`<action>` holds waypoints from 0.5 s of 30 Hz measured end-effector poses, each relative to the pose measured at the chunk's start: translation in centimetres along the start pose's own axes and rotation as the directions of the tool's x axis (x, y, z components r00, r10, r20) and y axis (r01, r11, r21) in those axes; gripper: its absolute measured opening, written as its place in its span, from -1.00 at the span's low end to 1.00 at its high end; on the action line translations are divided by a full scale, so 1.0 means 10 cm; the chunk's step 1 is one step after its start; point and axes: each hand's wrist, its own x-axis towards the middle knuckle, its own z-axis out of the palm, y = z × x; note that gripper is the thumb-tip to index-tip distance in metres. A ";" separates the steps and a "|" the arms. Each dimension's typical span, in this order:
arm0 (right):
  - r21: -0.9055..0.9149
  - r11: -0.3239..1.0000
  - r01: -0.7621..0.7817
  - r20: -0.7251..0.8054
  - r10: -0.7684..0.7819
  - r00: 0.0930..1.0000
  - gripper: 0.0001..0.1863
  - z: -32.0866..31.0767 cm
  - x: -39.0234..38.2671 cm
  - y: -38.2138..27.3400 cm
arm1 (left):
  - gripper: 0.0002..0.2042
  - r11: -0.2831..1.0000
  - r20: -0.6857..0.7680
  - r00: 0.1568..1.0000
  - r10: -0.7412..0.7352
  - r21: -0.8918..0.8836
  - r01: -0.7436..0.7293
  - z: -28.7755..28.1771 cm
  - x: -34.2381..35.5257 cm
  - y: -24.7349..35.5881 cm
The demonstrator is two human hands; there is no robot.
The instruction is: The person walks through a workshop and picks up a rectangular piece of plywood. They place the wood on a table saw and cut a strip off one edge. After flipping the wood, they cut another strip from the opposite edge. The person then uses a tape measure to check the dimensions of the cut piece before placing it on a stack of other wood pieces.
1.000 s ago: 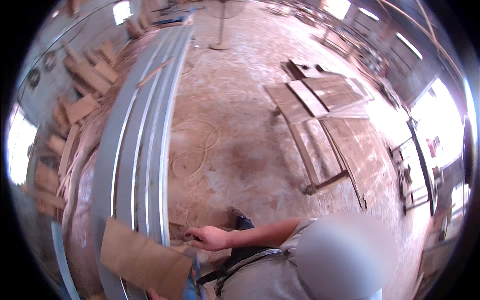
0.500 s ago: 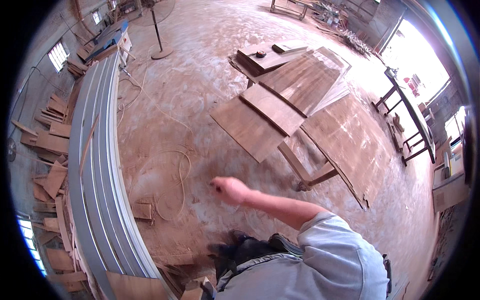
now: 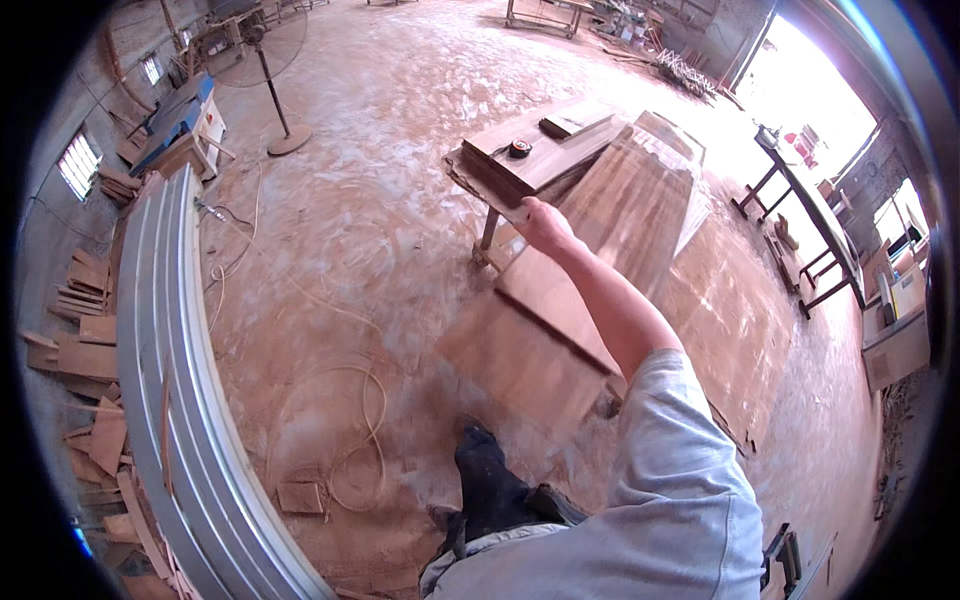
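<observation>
One bare right hand reaches just beside the near corner of the top board, its fingers bent inward, though I cannot tell whether they pinch a board's edge; the left hand is out of view, its fingers too. A tape measure sits toward the top board's left end, a small board toward its far end; a wide board lies right of the hand, a narrow board nearer the person.

Woodworking workshop: wood panels, heaped offcuts, dusty floor, tape measure.
</observation>
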 end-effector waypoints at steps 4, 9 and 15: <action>-0.110 0.979 -0.169 0.037 0.174 0.984 -0.40 0.14 1.06 0.52 | -0.58 0.977 -0.090 0.995 -0.038 0.205 0.056 0.35 0.57 0.08; -0.265 0.948 -0.177 0.030 0.192 0.981 -0.30 0.68 2.21 1.00 | -0.58 0.864 -0.322 0.938 -0.129 0.427 0.266 0.16 0.81 -0.12; -0.470 0.883 -0.008 0.075 0.049 0.996 -0.39 1.28 3.11 1.69 | -0.59 0.681 -0.551 0.806 -0.215 0.507 0.528 -0.63 0.37 -0.33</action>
